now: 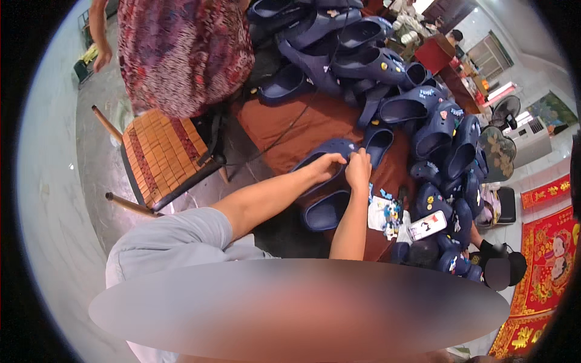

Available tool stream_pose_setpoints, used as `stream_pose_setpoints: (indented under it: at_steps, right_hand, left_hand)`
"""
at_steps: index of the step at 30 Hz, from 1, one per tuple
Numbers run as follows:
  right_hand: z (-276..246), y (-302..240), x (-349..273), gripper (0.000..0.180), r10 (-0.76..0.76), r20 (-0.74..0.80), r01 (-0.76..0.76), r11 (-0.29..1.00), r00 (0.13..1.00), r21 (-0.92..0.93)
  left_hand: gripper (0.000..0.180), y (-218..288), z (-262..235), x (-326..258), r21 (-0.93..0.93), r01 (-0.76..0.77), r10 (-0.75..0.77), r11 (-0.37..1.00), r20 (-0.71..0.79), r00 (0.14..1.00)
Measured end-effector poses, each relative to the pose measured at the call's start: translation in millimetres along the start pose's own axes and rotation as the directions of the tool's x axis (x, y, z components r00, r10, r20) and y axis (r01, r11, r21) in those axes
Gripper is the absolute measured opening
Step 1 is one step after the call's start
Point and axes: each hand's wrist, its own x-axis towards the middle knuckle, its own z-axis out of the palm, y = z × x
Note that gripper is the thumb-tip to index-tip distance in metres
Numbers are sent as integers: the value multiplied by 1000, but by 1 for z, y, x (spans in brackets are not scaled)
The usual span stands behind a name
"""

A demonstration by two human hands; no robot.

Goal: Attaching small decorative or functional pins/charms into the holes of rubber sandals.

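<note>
Grey sleeve (181, 236), blur-edged — left hand (327, 167), right hand (358, 169) at navy clog (336, 146) — finger closure indiscernible

grey glossy floor (97, 145) | pale marbled wall (57, 181) | slatted wooden chair (160, 158) | black fan (506, 112) | red-gold banners (546, 263)

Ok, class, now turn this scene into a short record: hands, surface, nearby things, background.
Left hand: at a navy clog, exact grip unclear
Right hand: beside the left, at the same clog
Surface: reddish-brown covering
Nearby: small colourful pieces, a phone
Beyond and right: heap of navy clogs
Picture left: chair, person in patterned clothing
</note>
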Motion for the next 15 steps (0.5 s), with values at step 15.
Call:
stream_pose_setpoints:
  at_steps: [15]
  right_hand:
    - [14, 32, 27, 17, -25, -6, 25, 983, 1000, 180]
  left_hand:
    - [19, 16, 0, 11, 25, 31, -33, 999, 58, 998]
